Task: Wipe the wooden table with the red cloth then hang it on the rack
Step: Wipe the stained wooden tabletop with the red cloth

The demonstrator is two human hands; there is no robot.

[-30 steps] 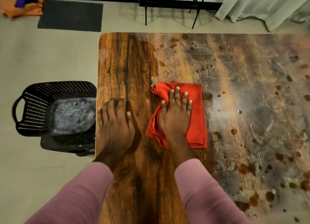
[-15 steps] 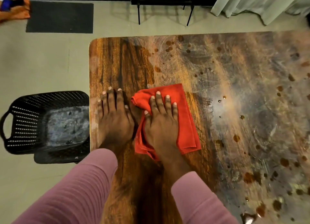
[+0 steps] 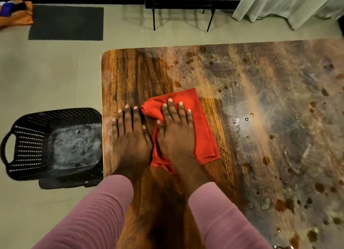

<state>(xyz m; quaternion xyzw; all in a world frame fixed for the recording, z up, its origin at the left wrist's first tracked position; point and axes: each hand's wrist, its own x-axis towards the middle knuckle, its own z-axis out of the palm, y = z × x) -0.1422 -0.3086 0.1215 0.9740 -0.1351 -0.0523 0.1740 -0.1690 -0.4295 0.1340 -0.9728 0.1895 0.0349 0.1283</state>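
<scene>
Pressing red cloth (image 3: 204, 137), right hand (image 3: 176, 137) near left edge of wooden table (image 3: 130, 77).

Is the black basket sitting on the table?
No, the basket sits lower down, off the table, just beside its left edge.

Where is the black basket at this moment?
In the head view, the black basket stands on the floor at the left, right beside the left edge of the wooden table.
</scene>
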